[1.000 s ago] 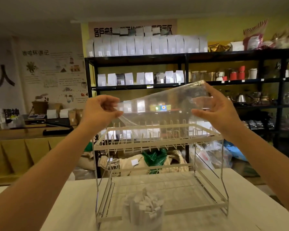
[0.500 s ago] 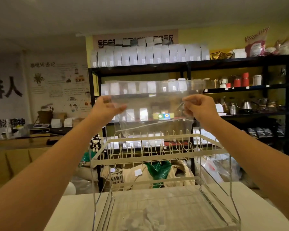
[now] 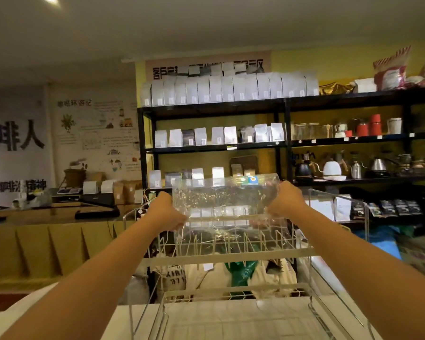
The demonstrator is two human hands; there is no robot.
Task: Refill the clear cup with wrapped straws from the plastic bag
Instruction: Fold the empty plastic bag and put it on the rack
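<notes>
**Two hands hold clear plastic bag over wire rack**

Both hands grip a crinkled clear plastic bag (image 3: 225,200) stretched flat between them at arm's length; the left hand (image 3: 168,212) has fingers curled round the bag's left edge, the right hand (image 3: 286,201) closes on its right edge, knuckles toward the camera. The bag hangs just above the top tier of a white two-tier wire rack (image 3: 231,258), its lower edge near the rack's upright prongs; whether it touches them cannot be told. The rack stands on a pale table (image 3: 138,317). Behind it, black shelving (image 3: 286,143) carries rows of white pouches (image 3: 231,88), kettles (image 3: 331,168) and red canisters (image 3: 368,127); a wooden counter (image 3: 47,217) runs along the left wall. No straws can be made out in the bag.
</notes>
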